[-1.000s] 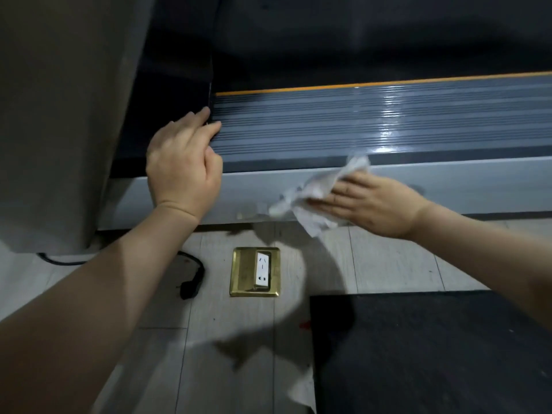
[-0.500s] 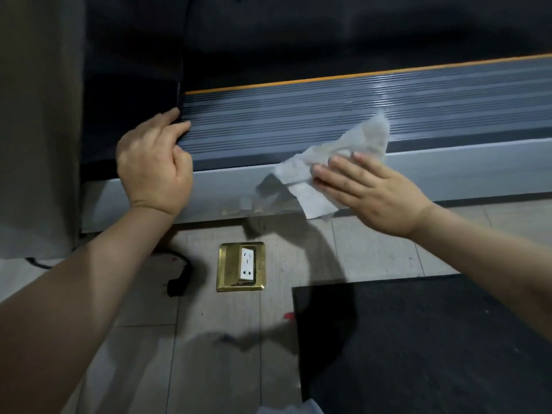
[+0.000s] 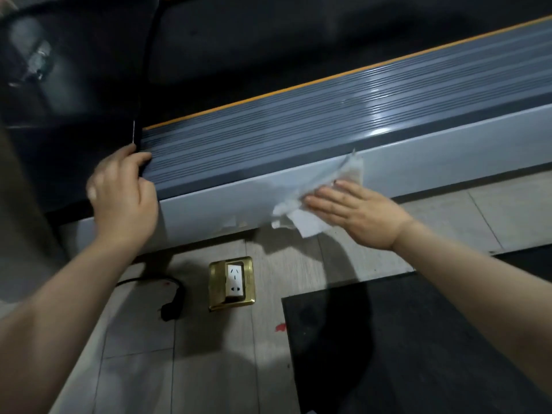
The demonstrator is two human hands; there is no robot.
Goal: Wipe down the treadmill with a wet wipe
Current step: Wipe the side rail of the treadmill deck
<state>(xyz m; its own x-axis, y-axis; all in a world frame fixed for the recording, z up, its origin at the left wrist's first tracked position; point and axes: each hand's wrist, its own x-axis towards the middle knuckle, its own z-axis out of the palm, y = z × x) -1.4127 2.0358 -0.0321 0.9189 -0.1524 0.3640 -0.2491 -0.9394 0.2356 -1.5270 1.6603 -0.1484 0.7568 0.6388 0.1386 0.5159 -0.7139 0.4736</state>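
The treadmill's grey ribbed side rail (image 3: 298, 127) runs across the view, with a pale grey side panel (image 3: 433, 156) below it and a thin orange stripe along the dark belt. My right hand (image 3: 355, 210) lies flat with straight fingers and presses a crumpled white wet wipe (image 3: 313, 201) against the side panel. My left hand (image 3: 125, 192) rests on the front end of the rail, fingers curled over its edge beside the dark motor cover.
A brass floor socket (image 3: 232, 283) is set in the tiled floor below the panel. A black plug and cable (image 3: 171, 300) lie to its left. A black mat (image 3: 403, 339) covers the floor at the lower right.
The view has tilted and shifted. My right hand has slid the wipe down and along the side panel, now pressing flatter. My left hand has stayed on the rail's end.
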